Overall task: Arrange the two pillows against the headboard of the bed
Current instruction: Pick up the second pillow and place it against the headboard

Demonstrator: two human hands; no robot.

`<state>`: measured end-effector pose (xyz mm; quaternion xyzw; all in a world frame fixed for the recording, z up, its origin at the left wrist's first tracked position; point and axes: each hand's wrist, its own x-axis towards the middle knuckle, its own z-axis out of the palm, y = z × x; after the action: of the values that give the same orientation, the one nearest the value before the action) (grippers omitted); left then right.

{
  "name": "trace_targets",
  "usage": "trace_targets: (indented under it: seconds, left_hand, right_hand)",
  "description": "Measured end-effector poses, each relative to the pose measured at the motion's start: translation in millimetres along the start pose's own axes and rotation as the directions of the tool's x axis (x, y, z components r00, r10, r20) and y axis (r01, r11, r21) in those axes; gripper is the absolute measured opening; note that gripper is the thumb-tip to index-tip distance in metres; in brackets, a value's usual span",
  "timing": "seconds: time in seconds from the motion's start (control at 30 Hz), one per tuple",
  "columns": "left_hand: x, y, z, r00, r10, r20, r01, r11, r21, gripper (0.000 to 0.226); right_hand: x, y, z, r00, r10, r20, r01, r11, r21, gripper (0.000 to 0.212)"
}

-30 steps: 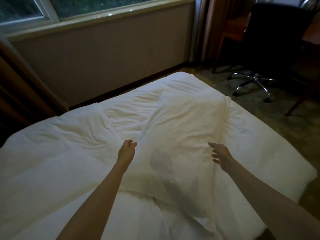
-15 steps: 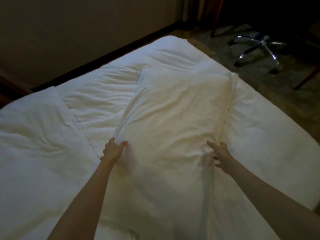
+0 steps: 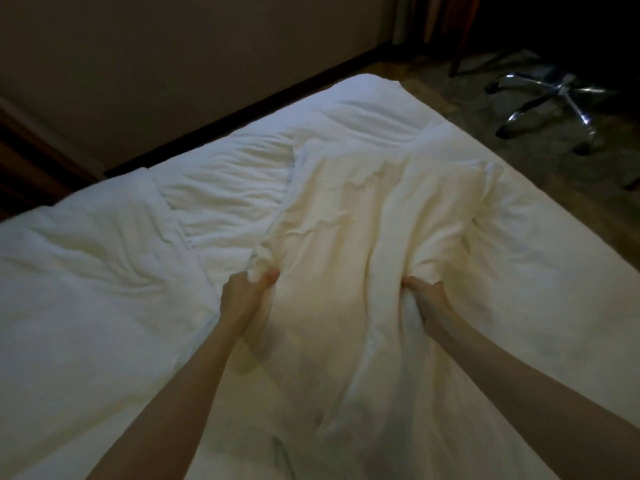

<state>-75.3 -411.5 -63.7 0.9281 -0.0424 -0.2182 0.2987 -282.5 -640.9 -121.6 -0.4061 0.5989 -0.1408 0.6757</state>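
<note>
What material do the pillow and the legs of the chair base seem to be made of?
Pillow: soft woven fabric, probably cotton, matte cream; it creases and bunches where the left hand and right hand squeeze it.
Chair base: likely polished or chromed metal; its legs show bright, sharp reflections in the dim room.

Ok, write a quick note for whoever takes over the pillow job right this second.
Left hand: grip shut on the pillow's left edge.
Right hand: grip shut on its right edge.
The pillow lies on the white duvet, mid-bed.
I can make out only this one pillow; no headboard is in view.
Done: pillow grasped.
Left: carry it to the headboard, then find and place the second.
</note>
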Motion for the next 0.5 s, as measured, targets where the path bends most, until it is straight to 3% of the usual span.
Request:
trace_targets:
  seconds: [0.27, 0.5]
  left_hand:
    - [-82.2, 44.3, -93.7, 0.958, 0.204, -0.200, -0.248, 0.940, -0.232, 0.048]
    - [-167.3, 6.9, -207.1, 0.871, 0.277, -0.405, -0.389, 0.894, -0.224, 0.034]
  right_hand:
    - [-91.6, -41.9, 11.9, 0.995, -0.094, 0.030, 0.091, 0.994, 0.065, 0.054]
    - [-214.9, -31.6, 61.4, 0.975, -0.148, 0.168, 0.128, 0.984, 0.125, 0.064]
